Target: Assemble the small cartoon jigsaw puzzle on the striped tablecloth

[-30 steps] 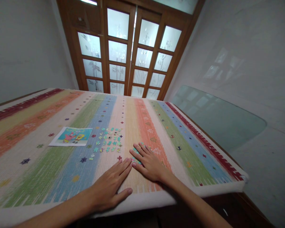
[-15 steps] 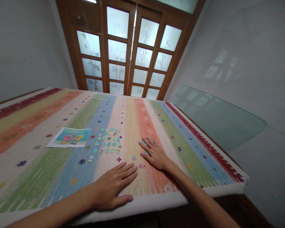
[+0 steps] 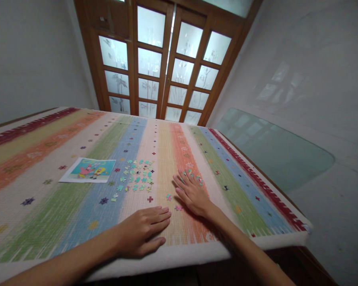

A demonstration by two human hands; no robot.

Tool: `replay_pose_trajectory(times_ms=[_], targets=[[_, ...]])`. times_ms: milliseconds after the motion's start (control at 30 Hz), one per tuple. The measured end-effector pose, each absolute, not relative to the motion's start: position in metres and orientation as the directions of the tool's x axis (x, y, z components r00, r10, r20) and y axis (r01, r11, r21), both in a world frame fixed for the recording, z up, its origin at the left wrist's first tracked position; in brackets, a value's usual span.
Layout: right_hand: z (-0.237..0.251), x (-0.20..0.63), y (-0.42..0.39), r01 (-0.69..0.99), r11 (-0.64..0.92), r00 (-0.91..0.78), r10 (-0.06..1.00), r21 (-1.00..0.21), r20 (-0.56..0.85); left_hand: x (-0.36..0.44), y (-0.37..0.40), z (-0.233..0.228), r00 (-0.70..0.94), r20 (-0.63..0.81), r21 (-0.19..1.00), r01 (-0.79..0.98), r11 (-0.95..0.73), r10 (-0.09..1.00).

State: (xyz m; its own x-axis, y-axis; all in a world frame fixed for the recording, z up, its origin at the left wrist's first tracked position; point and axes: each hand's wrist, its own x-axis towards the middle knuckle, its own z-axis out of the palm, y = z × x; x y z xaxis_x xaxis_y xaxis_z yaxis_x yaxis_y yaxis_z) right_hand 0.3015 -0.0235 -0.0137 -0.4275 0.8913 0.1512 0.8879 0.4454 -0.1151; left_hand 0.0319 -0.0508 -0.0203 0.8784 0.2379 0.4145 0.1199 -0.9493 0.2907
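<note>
Compared with a second ago, the right hand (image 3: 193, 195) has slid away from the left hand (image 3: 144, 230), and a pink piece (image 3: 178, 207) and a pink-and-teal piece (image 3: 168, 197) now show between them. Nearest the edge, the left hand lies palm down on the cloth-covered worktop (image 3: 244, 202), its fingers close together and its thumb set apart, pinching nothing that I can see. Just beyond its fingertips sits the pink piece, with the pink-and-teal piece a little farther out. The right hand rests flat, fingers slightly spread, and a cluster of loose jigsaw pieces (image 3: 200, 180) peeks out past their tips; how many lie under the palm I can't tell. They look like thin card to me, light and stiff, apt to skid under a flat palm; I'd pinch one by opposite edges of its body, sparing the knobs, which could bend. Beyond the left fingertips, and to the left of the right ones, more pieces (image 3: 144, 180) lie in rough rows. Left of those, farther from the fingers, is a printed picture (image 3: 92, 171). Farthest off stand wooden doors (image 3: 164, 57) with frosted panes.
</note>
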Motion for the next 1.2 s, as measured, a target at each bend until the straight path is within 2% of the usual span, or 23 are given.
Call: replay_pose_trajectory(times_ms=[100,200,467,733,900,1033,1100,1200], targets=[[-0.01,0.281,-0.038,0.828,0.549,-0.533,0.834,-0.113,0.143,0.033,-0.055,-0.021,0.832,0.509,0.306,0.064,-0.95,0.22],[-0.011,0.27,-0.043,0.809,0.576,-0.564,0.817,-0.117,0.121,0.034,-0.057,-0.02,0.805,0.552,0.325,0.035,-0.945,0.219],[-0.026,0.295,-0.017,0.904,0.417,-0.405,0.905,-0.087,0.134,0.034,-0.056,-0.018,0.78,0.585,0.332,0.019,-0.943,0.222],[-0.026,0.324,-0.003,0.948,0.307,-0.291,0.942,-0.081,0.166,0.035,-0.056,-0.017,0.793,0.56,0.365,0.024,-0.931,0.24],[-0.012,0.307,-0.026,0.912,0.4,-0.377,0.904,-0.089,0.201,0.034,-0.056,-0.02,0.8,0.549,0.354,0.04,-0.934,0.242],[-0.011,0.29,-0.042,0.84,0.533,-0.52,0.845,-0.102,0.129,0.033,-0.056,-0.022,0.793,0.558,0.355,0.039,-0.934,0.245],[-0.015,0.291,-0.038,0.842,0.53,-0.519,0.847,-0.105,0.111,0.032,-0.056,-0.023,0.796,0.553,0.357,0.04,-0.933,0.246],[-0.022,0.305,-0.02,0.892,0.441,-0.432,0.896,-0.093,0.108,0.033,-0.056,-0.021,0.802,0.544,0.363,0.042,-0.931,0.248]])
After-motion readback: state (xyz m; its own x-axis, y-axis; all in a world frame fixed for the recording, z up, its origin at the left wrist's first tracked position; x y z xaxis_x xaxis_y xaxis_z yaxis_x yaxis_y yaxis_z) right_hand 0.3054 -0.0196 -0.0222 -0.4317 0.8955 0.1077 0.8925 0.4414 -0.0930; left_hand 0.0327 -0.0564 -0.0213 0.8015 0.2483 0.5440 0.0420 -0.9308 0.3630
